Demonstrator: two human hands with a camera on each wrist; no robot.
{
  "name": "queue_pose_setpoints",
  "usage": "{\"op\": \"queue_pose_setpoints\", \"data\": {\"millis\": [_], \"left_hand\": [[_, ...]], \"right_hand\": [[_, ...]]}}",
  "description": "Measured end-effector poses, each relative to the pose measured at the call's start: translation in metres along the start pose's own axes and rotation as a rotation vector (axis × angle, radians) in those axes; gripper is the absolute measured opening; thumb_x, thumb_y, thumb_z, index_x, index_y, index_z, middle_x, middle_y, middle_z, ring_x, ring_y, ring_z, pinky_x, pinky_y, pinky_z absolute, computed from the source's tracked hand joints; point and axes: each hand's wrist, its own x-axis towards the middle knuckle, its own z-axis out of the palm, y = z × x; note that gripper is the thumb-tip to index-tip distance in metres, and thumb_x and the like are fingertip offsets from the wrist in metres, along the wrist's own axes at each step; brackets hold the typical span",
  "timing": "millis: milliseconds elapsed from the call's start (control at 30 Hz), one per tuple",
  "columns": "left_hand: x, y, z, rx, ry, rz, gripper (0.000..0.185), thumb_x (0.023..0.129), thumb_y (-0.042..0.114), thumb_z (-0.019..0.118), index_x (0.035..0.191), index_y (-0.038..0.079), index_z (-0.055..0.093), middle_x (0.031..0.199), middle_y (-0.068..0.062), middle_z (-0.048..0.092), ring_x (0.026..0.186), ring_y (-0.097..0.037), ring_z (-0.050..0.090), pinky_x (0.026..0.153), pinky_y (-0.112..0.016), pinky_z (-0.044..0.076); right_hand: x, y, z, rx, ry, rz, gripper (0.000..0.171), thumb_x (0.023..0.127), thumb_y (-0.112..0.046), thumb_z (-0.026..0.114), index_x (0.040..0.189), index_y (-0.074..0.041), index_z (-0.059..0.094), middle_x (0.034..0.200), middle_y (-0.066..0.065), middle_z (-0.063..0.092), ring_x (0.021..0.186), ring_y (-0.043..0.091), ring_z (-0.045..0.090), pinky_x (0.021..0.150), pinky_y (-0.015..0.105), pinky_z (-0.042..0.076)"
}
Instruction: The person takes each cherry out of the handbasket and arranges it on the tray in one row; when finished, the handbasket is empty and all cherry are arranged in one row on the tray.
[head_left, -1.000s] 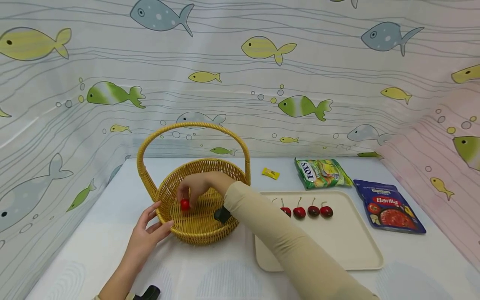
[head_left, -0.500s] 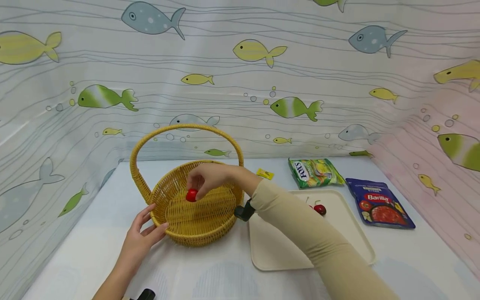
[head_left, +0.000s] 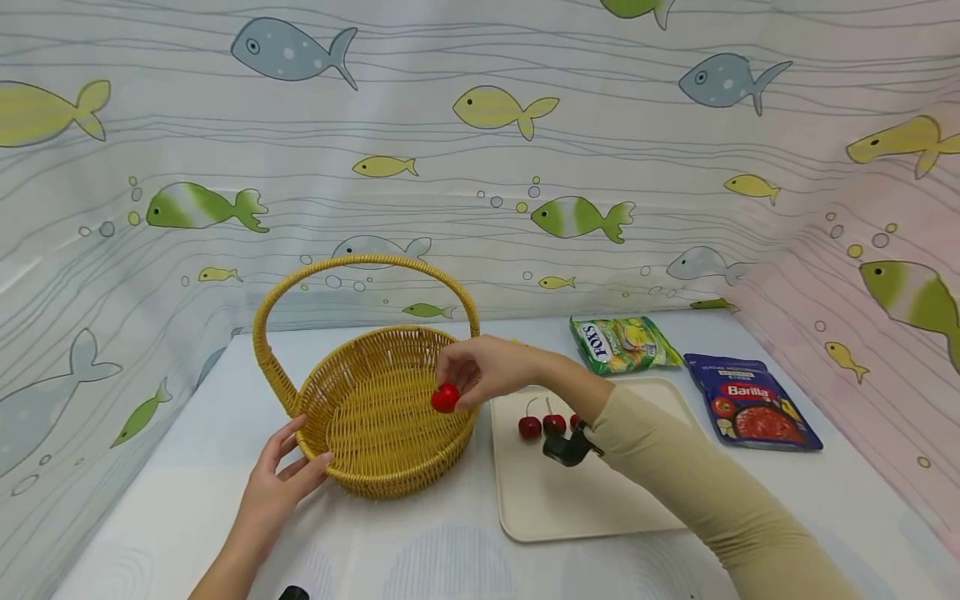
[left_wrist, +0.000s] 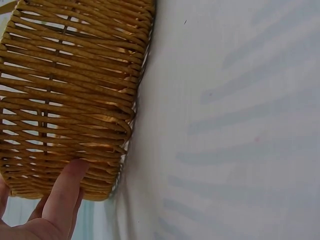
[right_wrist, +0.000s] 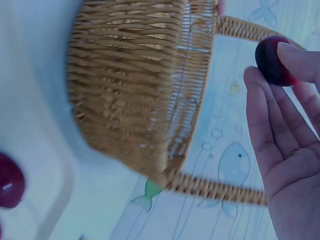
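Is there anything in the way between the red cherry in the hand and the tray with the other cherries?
Only the basket's right rim. The right hand pinches the red cherry just above that rim, beside the tray's left edge. Past it, the near part of the tray is bare, with the cherries farther back.

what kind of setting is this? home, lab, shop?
Likely a staged tabletop recording booth, not a home: fish-print curtain walls in the white table, with a wicker basket, tray and snack packs laid out as props.
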Motion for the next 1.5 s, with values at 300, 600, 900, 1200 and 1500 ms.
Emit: {"op": "queue_pose_setpoints", "data": {"millis": [300, 600, 900, 1200, 1500], "left_hand": [[-0.001, -0.001, -0.002, -0.025, -0.025, -0.016, 0.082, 0.089, 0.025, 0.065, 0.15, 0.02, 0.01, 0.151, -0.021, 0.005, 0.128, -0.037, 0.031, 0.08, -0.023, 0.051], [0.0, 0.001, -0.002, -0.022, -0.029, 0.0, 0.082, 0.089, 0.028, 0.065, 0.15, 0.019, 0.011, 0.151, -0.02, 0.004, 0.129, -0.037, 0.03, 0.08, -0.023, 0.051], [0.001, -0.002, -0.001, -0.032, -0.03, 0.014, 0.08, 0.089, 0.026, 0.065, 0.15, 0.02, 0.012, 0.151, -0.021, 0.005, 0.128, -0.038, 0.031, 0.079, -0.021, 0.051], [0.0, 0.0, -0.002, -0.047, -0.053, 0.02, 0.08, 0.09, 0.024, 0.063, 0.15, 0.02, 0.01, 0.151, -0.02, 0.003, 0.129, -0.037, 0.03, 0.081, -0.024, 0.051], [0.002, -0.005, -0.002, -0.028, -0.015, 0.04, 0.078, 0.089, 0.025, 0.065, 0.149, 0.02, 0.016, 0.149, -0.022, 0.008, 0.126, -0.037, 0.035, 0.077, -0.023, 0.052]], "right_hand": [[-0.064, 0.012, 0.001, 0.034, 0.086, 0.065, 0.027, 0.081, -0.005, 0.072, 0.107, -0.004, 0.063, 0.103, 0.004, 0.064, 0.087, 0.014, 0.063, 0.081, 0.033, 0.053], [-0.118, 0.029, -0.001, -0.015, 0.248, 0.167, 0.026, 0.08, -0.01, 0.073, 0.105, -0.011, 0.063, 0.099, -0.001, 0.064, 0.083, 0.015, 0.064, 0.079, 0.034, 0.052], [-0.171, 0.049, -0.004, 0.011, 0.362, 0.291, 0.028, 0.08, -0.012, 0.074, 0.104, -0.006, 0.062, 0.097, 0.005, 0.063, 0.082, 0.019, 0.063, 0.077, 0.031, 0.053], [-0.229, 0.067, -0.009, -0.015, 0.471, 0.437, 0.033, 0.079, -0.016, 0.075, 0.106, -0.002, 0.063, 0.102, 0.011, 0.062, 0.085, 0.02, 0.062, 0.074, 0.025, 0.054], [-0.266, 0.098, -0.016, -0.024, 0.481, 0.537, 0.037, 0.079, -0.019, 0.075, 0.109, 0.0, 0.062, 0.1, 0.01, 0.064, 0.088, 0.017, 0.061, 0.075, 0.022, 0.052]]}}
